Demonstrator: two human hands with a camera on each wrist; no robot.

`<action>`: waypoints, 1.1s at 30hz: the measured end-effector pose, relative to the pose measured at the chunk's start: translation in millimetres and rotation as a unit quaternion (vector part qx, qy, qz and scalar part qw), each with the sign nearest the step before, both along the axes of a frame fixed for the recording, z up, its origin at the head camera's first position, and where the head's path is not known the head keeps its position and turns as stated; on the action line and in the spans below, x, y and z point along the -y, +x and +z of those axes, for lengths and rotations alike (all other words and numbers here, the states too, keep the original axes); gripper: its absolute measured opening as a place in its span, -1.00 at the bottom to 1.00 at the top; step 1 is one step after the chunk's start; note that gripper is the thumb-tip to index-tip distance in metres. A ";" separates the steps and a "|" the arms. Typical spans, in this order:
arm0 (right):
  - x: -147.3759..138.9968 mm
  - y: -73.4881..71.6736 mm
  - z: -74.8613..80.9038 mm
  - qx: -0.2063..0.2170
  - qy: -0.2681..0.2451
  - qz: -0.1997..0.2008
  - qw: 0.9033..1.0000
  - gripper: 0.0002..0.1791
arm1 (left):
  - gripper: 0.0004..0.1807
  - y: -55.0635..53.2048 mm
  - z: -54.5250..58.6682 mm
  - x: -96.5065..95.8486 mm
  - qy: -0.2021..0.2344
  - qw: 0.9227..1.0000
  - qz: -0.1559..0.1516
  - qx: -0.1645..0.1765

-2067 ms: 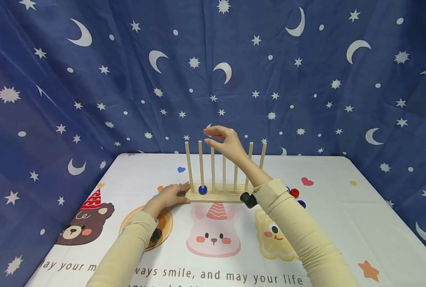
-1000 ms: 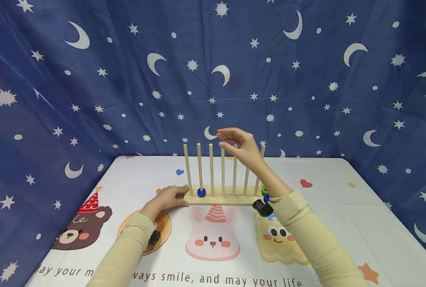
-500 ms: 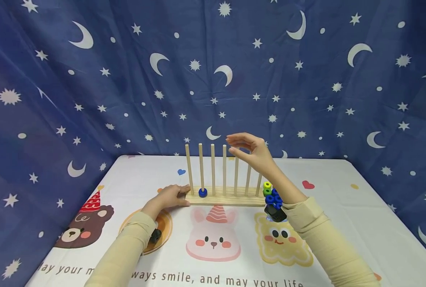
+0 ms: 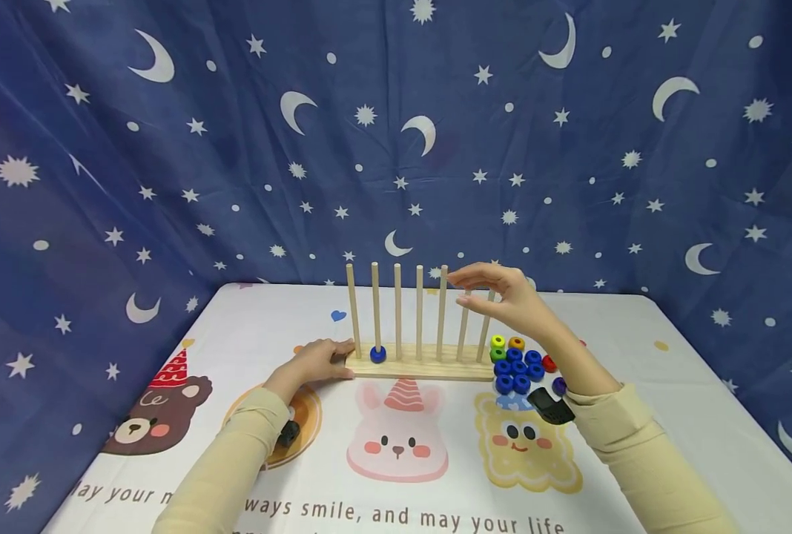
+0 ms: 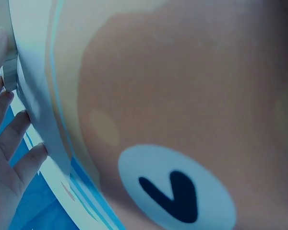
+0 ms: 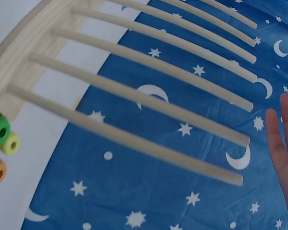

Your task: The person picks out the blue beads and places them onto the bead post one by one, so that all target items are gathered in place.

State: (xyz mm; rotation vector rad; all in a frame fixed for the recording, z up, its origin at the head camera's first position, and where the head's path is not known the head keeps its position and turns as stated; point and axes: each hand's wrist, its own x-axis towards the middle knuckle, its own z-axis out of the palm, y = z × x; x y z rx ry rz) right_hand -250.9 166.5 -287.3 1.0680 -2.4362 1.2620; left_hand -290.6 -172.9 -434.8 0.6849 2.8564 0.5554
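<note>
1. From my feed, the left hand (image 4: pixel 319 362) holds the left end of the wooden base (image 4: pixel 409 368) between thumb and fingers. The right hand (image 4: pixel 503 291) is curved, with a moderate gap between thumb and fingers and nothing visible in it.
2. I find one blue ring (image 4: pixel 378 354) at the foot of the second of seven pegs (image 4: pixel 398 311), counting from the left. The loose rings (image 4: pixel 517 368) cluster just beyond the base's right end.
3. My main worry is a knock: if the right hand swings sideways, it could catch a peg top and twist the base, which is held at one end only.
4. The wrist camera (image 4: pixel 551 406) appears near the loose rings; a low pass might scatter them, and round ones could roll.
5. In the head view the right hand covers the last two peg tops. The right wrist view shows them bare, with the fingers apart from them.
6. Only the head view gives me the red and purple rings; only the left wrist view shows the left fingers spread.
</note>
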 end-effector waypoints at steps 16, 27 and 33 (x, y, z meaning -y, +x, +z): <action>-51.0 15.8 -21.3 -0.009 0.090 0.046 0.995 -0.66 | -0.30 1.3 3.1 -1.2 0.005 1.000 0.002 0.003; -64.9 21.5 -39.3 -0.020 0.099 0.044 0.994 -0.68 | -0.30 -0.5 -0.3 0.9 0.004 1.000 0.004 -0.001; -75.9 25.2 -55.0 -0.003 0.100 0.037 0.994 -0.67 | -0.30 0.3 -0.9 1.2 0.000 1.000 -0.005 -0.002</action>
